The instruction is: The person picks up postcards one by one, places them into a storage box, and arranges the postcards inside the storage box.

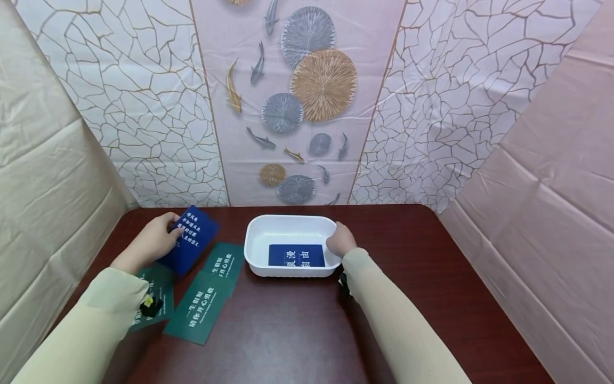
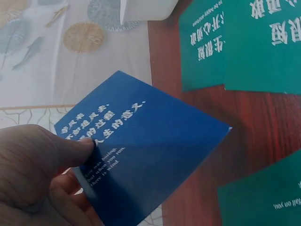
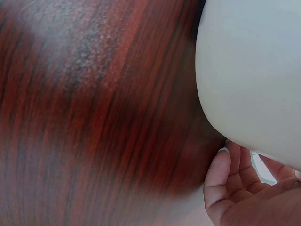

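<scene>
My left hand (image 1: 151, 242) pinches a dark blue card (image 1: 195, 246) by its edge, with white Chinese lettering on its face. In the left wrist view the thumb lies on top of the card and the other fingers are under it. It is held tilted above several green cards (image 1: 199, 309) that lie on the table, partly overlapping. A white plastic tray (image 1: 292, 272) stands at the middle, with another blue card (image 1: 283, 256) lying in it. At the tray's right end, my right hand (image 1: 341, 241) grips the rim; the right wrist view shows its fingers curled at the tray's side.
Dark red-brown wood grain covers the table (image 1: 297, 330). A patterned cloth (image 1: 283, 149) with fish and round shapes hangs behind its far edge. Pale cloth walls (image 1: 537, 176) close in both sides.
</scene>
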